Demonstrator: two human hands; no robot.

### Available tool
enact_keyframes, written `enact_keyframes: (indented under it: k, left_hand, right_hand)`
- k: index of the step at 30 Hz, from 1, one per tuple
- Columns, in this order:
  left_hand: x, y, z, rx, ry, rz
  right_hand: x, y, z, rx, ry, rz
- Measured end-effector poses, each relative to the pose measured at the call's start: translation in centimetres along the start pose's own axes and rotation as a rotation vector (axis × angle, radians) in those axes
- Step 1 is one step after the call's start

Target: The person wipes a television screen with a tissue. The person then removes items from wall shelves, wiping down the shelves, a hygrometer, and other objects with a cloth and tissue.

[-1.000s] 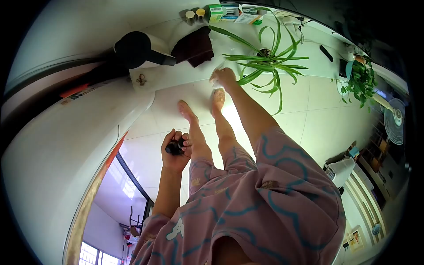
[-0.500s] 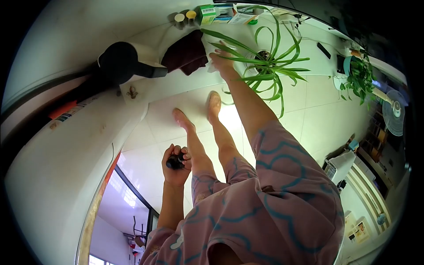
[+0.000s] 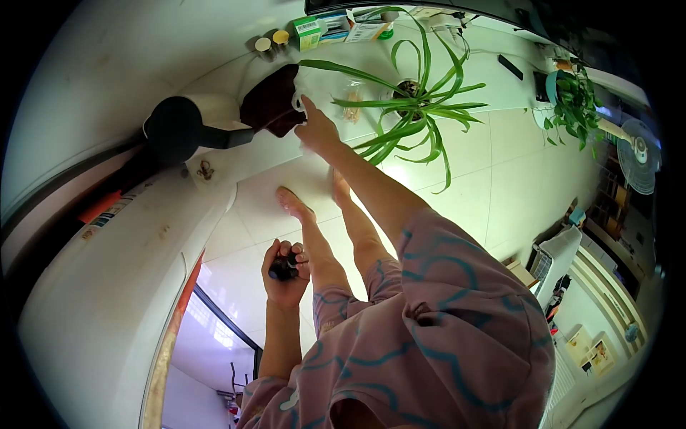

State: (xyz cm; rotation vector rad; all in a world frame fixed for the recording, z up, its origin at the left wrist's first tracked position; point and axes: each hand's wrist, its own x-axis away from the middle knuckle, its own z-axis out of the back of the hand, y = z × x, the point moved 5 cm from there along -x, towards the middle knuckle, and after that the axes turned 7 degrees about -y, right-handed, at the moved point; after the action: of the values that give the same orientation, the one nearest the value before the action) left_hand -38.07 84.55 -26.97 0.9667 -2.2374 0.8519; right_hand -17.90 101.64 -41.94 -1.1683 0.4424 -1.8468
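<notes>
My left hand (image 3: 286,273) is closed around a small black object (image 3: 283,267), its fingers curled over the top. Stretched out over the white counter (image 3: 268,159), my right hand (image 3: 317,130) pinches a thin whitish translucent piece (image 3: 299,99), too blurred to name. It is right beside a dark maroon cloth (image 3: 270,99), over its right edge. A clear packet with tan contents (image 3: 351,107) lies between that hand and a potted spider plant (image 3: 407,96).
A white and black kettle-like appliance (image 3: 175,130) stands left of the cloth. Behind are two small jars (image 3: 272,43), a green and white box (image 3: 307,33) and papers. A black remote (image 3: 510,66), a leafy plant (image 3: 577,100) and a fan (image 3: 640,149) are at right.
My right hand has moved left, from beside the spider plant to the maroon cloth, with the whitish piece in it. The clear packet has come into sight. My left hand still holds the black object.
</notes>
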Motion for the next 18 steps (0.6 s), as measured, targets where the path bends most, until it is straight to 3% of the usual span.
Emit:
enact_keyframes:
  k: [1, 2, 4, 6, 9, 13, 15, 18]
  left_hand:
    - [-0.4, 0.0, -0.3, -0.028, 0.004, 0.002]
    - [-0.9, 0.0, -0.5, -0.057, 0.009, 0.003]
    - [-2.1, 0.3, -0.9, -0.1, 0.015, 0.014]
    - [-3.6, 0.3, -1.4, -0.181, 0.063, 0.019]
    - [-5.6, 0.2, -2.5, -0.185, -0.055, 0.096]
    - [-8.4, 0.2, -3.1, -0.272, -0.02, 0.101]
    - [-11.1, 0.4, -2.7, -0.294, 0.066, 0.086]
    - [-16.2, 1.3, -2.2, -0.622, 0.264, 0.075]
  right_hand:
    - [1.4, -0.4, 0.7, 0.006, 0.133, 0.129]
    - [2.6, 0.1, 1.1, 0.002, 0.133, 0.128]
    - [5.7, 1.3, 1.0, -0.294, -0.211, -0.109]
    - [8.5, 3.4, 0.8, -0.416, -0.274, -0.205]
    - [11.6, 7.9, 0.0, -0.349, -0.214, -0.209]
    - [15.1, 11.7, -1.1, -0.348, -0.181, -0.299]
    - [17.1, 11.3, -0.6, -0.357, -0.276, -0.422]
    - [19.4, 12.0, -1.2, -0.333, -0.285, -0.451]
